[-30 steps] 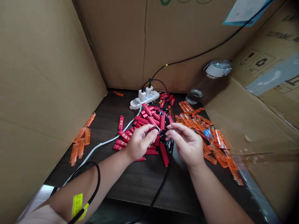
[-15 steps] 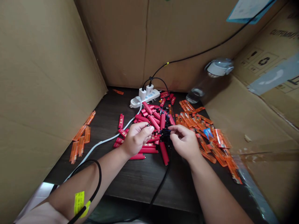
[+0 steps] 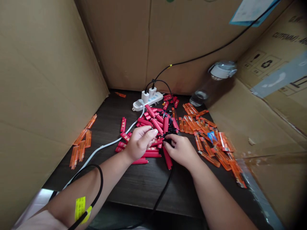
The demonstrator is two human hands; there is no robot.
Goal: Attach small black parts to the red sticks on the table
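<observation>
My left hand is closed in a fist over the red pile, thumb on top. A small dark tip shows between its thumb and forefinger; the rest of what it holds is hidden. Just to the right, my right hand has its thumb and forefinger brought near each other in a pinch, and any small thing between them is hidden. Red lighter cases, some with gold lettering, lie heaped around both hands. Small black parts lie just beyond my right fingertips. One red case lies partly under my right hand.
Clear orange lighters are spread on the right, with several more orange ones on the left. Behind the pile sits a white power strip with a white cable. A water bottle stands back right. Cardboard walls enclose the dark table.
My right hand has moved left, from beside the black parts toward my left hand, and now covers part of a red case. My left hand stays nearly in place, still closed.
</observation>
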